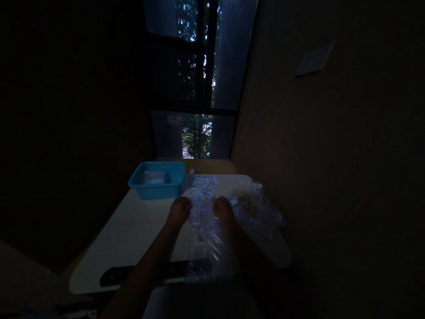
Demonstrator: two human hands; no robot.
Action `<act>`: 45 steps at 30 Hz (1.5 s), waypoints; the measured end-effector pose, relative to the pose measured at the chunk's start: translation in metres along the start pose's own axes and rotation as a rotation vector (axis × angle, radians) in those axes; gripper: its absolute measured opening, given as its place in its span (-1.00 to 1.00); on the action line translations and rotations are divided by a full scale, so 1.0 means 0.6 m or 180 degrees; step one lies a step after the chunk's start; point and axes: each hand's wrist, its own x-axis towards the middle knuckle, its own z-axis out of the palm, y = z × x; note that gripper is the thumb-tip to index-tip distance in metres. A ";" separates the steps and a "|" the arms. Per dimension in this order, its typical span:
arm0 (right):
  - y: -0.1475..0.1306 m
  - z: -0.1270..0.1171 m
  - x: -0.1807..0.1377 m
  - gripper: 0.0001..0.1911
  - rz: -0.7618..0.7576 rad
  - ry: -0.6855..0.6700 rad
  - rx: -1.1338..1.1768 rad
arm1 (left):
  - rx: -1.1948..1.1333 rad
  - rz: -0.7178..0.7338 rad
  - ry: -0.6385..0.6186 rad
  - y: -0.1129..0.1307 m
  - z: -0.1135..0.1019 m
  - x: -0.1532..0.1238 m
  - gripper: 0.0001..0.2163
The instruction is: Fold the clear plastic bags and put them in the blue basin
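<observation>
A clear, crinkled plastic bag (203, 212) lies lengthwise over the middle of the white table, its near end hanging across the dark strip at the front edge. My left hand (181, 208) grips its left side with curled fingers. On the opposite side, my right hand (223, 209) is closed on the bag too, fingers bent inward. Dim light hides the fingertips in part. To the right of my right hand is a heap of crumpled clear plastic (254, 206), with something yellowish showing in it.
A blue plastic basin (159, 190) stands at the table's back left, with a clear item inside. Behind the white table (133, 235), a small pinkish object (195, 171) rests on a wooden surface by the window. A wall rises close on the right, bearing a socket plate (314, 60).
</observation>
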 end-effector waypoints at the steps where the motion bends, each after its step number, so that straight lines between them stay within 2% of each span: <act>1: -0.002 -0.001 0.001 -0.79 0.0025 -0.0038 -0.0088 | 0.0030 0.0023 -0.0001 0.000 0.000 -0.001 -0.79; 7: -0.001 0.002 0.003 -0.80 0.0128 -0.0050 0.0007 | 0.0129 0.0037 -0.0020 -0.003 0.004 -0.002 -0.77; 13: 0.010 0.001 0.011 -0.79 0.0601 0.0330 0.0775 | 0.0055 -0.0081 0.0006 -0.006 0.006 -0.005 -0.76; 17: 0.013 -0.011 0.022 -0.81 0.0578 0.0251 0.1237 | -0.0087 -0.0130 0.0037 -0.004 0.007 -0.006 -0.74; 23: -0.018 -0.032 0.035 -0.81 0.0528 0.0374 0.1536 | -0.0447 -0.0181 0.0177 -0.011 0.002 -0.002 -0.71; 27: -0.048 -0.043 0.043 -0.81 0.0321 0.0370 0.1722 | -0.1047 -0.0320 0.0295 0.003 -0.001 0.005 -0.71; 29: -0.057 -0.045 0.045 -0.82 0.0215 0.0356 0.1838 | -0.1526 -0.0560 0.0093 0.020 0.002 0.008 -0.69; 31: -0.058 -0.045 0.047 -0.82 0.0142 0.0274 0.1934 | -0.1858 -0.0716 -0.0307 0.039 0.006 0.009 -0.68; 34: -0.046 -0.041 0.046 -0.81 0.0172 0.0065 0.1869 | -0.1899 -0.0678 -0.0634 0.055 0.007 0.006 -0.73; 37: -0.026 -0.036 0.045 -0.82 0.0329 0.0033 0.1383 | -0.1661 -0.0644 -0.0761 0.051 0.002 -0.002 -0.77; 41: -0.011 -0.023 0.047 -0.85 0.0441 -0.0026 0.0860 | -0.1324 -0.0720 -0.0776 0.036 -0.005 -0.010 -0.78; 45: -0.021 -0.001 0.052 -0.95 0.0568 -0.0110 0.0808 | -0.1148 -0.0379 -0.0701 0.028 -0.001 -0.015 -0.77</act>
